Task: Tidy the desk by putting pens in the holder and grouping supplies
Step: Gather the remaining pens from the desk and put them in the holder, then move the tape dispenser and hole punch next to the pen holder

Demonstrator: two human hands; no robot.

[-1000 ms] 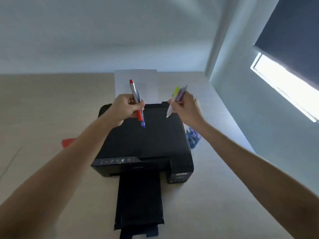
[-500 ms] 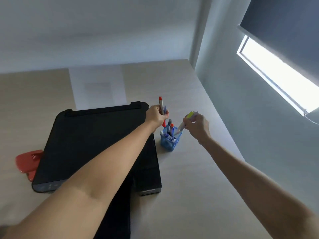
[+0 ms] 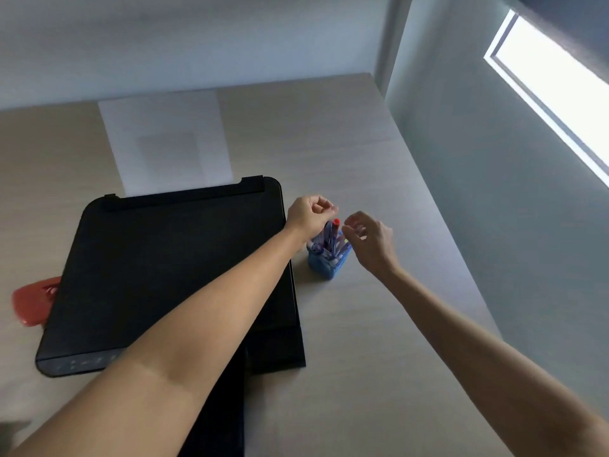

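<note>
Both forearms reach in from the near edge, the left one crossing over the black printer (image 3: 171, 275), whose lid is closed and whose tray juts toward the camera, and a red stapler-like thing (image 3: 33, 305) peeks out at the printer's left side on the pale wood table (image 3: 379, 324). Just right of the printer stands the small blue mesh holder (image 3: 324, 267), and it's packed: several pens (image 3: 331, 239) stand tilted inside, one with a red cap (image 3: 336, 222) poking highest, a bit of yellow-green showing at the right edge of the bunch. Above it, the left hand (image 3: 308, 214) hovers with its fingers curled loosely, gripping nothing I can see, and the right hand (image 3: 370, 237) sits just beside the holder's right rim, fingers spread slack and empty. Half a second ago each hand was pinching pens over the holder, the left a red-capped one, the right a yellow-green one; now those are down in the holder and both hands have let go. Farther back, a white sheet of paper (image 3: 164, 143) lies flat behind the printer, against the wall.
</note>
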